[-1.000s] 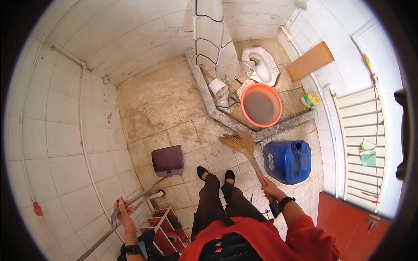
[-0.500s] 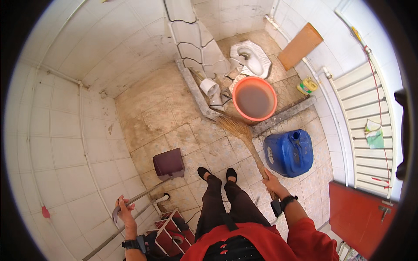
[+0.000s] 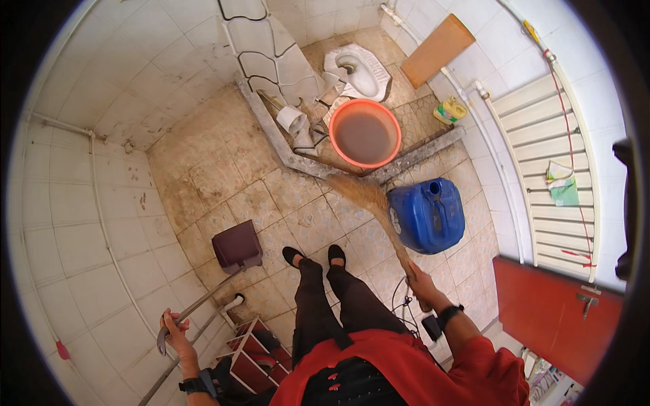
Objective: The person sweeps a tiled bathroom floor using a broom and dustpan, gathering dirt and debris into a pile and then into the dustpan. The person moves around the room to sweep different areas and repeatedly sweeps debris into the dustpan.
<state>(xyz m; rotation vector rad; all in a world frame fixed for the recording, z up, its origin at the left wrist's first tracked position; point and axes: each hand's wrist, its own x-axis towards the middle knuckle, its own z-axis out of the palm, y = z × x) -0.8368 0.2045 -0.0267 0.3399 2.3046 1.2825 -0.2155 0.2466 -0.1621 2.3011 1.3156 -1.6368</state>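
Note:
My right hand (image 3: pixel 424 289) is wrapped round the handle of a straw broom (image 3: pixel 384 218). The broom slants away from me, its bristles blurred near the grey ledge on the floor. In my left hand (image 3: pixel 177 333) is the upper end of the long handle of a dark purple dustpan (image 3: pixel 237 246). The dustpan lies on the tiled floor ahead and to the left of my feet. A blue plastic jerrycan (image 3: pixel 428 215) stands just right of the broom. Beyond the bristles, an orange basin (image 3: pixel 365 133) holds murky brown water.
A low stone ledge (image 3: pixel 318 167) borders the area with the squat toilet (image 3: pixel 359 72). A brown board (image 3: pixel 439 51) leans at the right wall near a yellow bottle (image 3: pixel 449 110). A white radiator (image 3: pixel 547 176), a red door (image 3: pixel 552 314) and a shelf rack (image 3: pixel 254 355) flank me.
The broom's bristles have swept slightly right relative to the ledge and are closer to the jerrycan. The whole view has shifted, and both hands keep their holds.

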